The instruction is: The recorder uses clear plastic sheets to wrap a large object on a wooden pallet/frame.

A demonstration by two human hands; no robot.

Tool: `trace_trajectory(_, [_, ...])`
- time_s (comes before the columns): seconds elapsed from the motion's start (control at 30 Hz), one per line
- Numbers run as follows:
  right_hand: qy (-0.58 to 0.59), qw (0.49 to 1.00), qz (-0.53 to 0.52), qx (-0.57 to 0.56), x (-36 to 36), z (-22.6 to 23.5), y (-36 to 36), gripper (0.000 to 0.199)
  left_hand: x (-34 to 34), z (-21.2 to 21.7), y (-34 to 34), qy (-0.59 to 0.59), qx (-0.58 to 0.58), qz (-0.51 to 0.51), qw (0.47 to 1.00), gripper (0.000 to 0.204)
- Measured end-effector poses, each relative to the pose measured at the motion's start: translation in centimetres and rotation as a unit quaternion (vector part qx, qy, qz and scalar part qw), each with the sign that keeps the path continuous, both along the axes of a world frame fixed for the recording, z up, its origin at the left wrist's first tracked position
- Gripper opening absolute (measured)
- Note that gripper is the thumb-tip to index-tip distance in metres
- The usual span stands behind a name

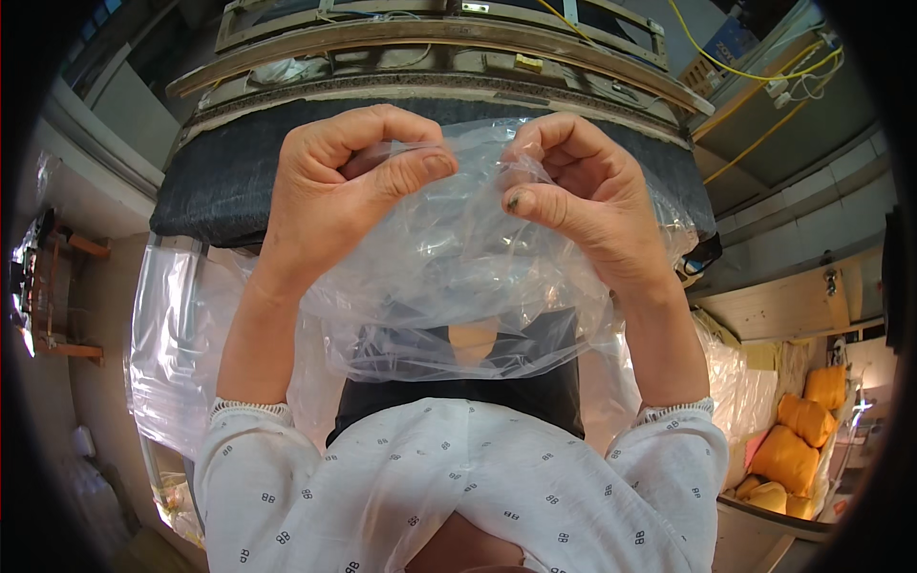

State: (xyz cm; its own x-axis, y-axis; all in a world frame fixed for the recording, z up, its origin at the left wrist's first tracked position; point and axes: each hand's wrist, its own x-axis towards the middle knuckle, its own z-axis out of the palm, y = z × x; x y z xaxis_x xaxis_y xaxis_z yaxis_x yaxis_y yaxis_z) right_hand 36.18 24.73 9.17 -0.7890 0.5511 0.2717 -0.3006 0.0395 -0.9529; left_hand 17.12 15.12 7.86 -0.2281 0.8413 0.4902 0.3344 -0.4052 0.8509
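Note:
A clear plastic bag [458, 267] hangs crumpled between my two raised hands and drapes down over my lap. My left hand [358, 177] pinches its upper edge between thumb and forefinger. Opposite it, my right hand [578, 186] grips the same edge, with the thumb bent below and the fingers curled above. A short gap separates the two hands, and film spans it. Through the film, dark clothing shows near my lap. Behind the hands lies a dark padded surface [220, 191] along the bench.
More clear plastic sheeting [172, 334] hangs at the left, and another pile [731, 382] lies at the right. Wooden rails [439, 36] run across the far side. Yellow cables [740, 72] hang at the far right. Orange bundles [798, 435] sit at the lower right.

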Motion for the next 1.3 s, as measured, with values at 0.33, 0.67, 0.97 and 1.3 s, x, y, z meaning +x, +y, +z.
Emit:
trace_trajectory(0.33, [0.058, 0.987, -0.119, 0.086, -0.7, -1.8, 2.0, 0.009, -0.6, -0.3, 2.0, 0.036, -0.053, -0.008, 0.998, 0.012])
trace_trajectory(0.67, [-0.085, 0.747, -0.496, 0.434, -2.9, -7.2, 18.3, 0.007, 0.4, -12.0, 13.3, -0.151, -0.178, -0.208, 0.95, 0.02])
trace_trajectory(0.97, [-0.123, 0.825, -0.517, 0.191, -3.4, -16.2, 22.3, 0.017, -4.5, -13.9, 18.0, 0.083, -0.094, 0.242, 0.962, 0.025])
trace_trajectory(1.3, [-0.187, 0.749, -0.579, 0.263, -4.6, -16.5, 25.4, 0.02, -5.6, -13.3, 21.8, 0.176, -0.144, 0.283, 0.932, 0.028])
